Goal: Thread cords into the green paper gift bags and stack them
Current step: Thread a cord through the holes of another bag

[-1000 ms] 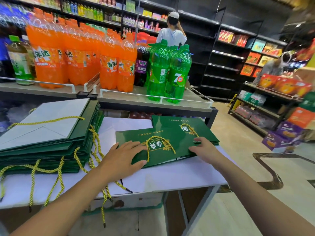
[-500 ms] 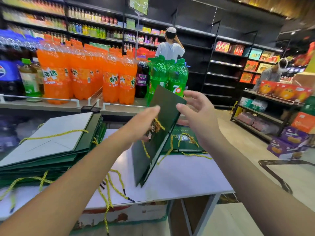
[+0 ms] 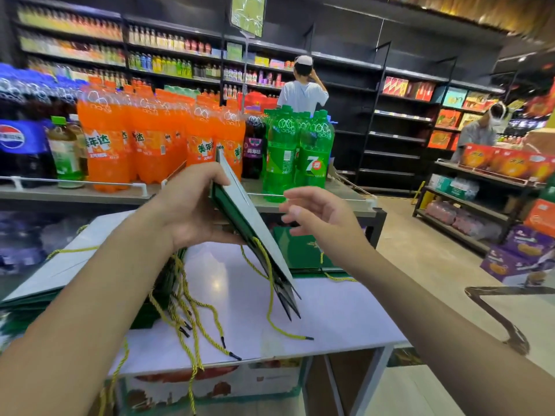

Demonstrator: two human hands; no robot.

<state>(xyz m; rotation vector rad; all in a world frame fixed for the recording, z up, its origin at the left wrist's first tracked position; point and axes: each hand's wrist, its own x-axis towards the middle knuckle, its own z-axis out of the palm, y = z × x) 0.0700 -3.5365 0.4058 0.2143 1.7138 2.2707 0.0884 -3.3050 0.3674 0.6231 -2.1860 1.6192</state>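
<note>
**Left hand holds a folded bag up over the white table**

The left hand (image 3: pixel 192 211) grips a flat-folded green gift bag (image 3: pixel 255 226) above the middle of the white table (image 3: pixel 330 319), fingers curled round its upper end and thumb underneath. The bag tilts steeply, its pale side facing right and its lower end pointing down towards the table top without touching it. A yellow cord (image 3: pixel 271 298) hangs from that lower end, and its black tip lies on the table near the front edge.

The right hand (image 3: pixel 324 217) hovers just beside the bag, over the table's back right part, fingers loosely spread and holding nothing.

On the table's left end lies a tall stack of bags (image 3: pixel 60 265), pale side up, with more yellow cords (image 3: pixel 195 322) trailing over the front edge. At the back right corner lies a lower flat pile of green bags (image 3: pixel 300 250). Behind the table, a shelf carries orange soda bottles (image 3: pixel 144 145) and green soda bottles (image 3: pixel 300 151). Under the table sits a printed carton (image 3: pixel 210 382).
</note>
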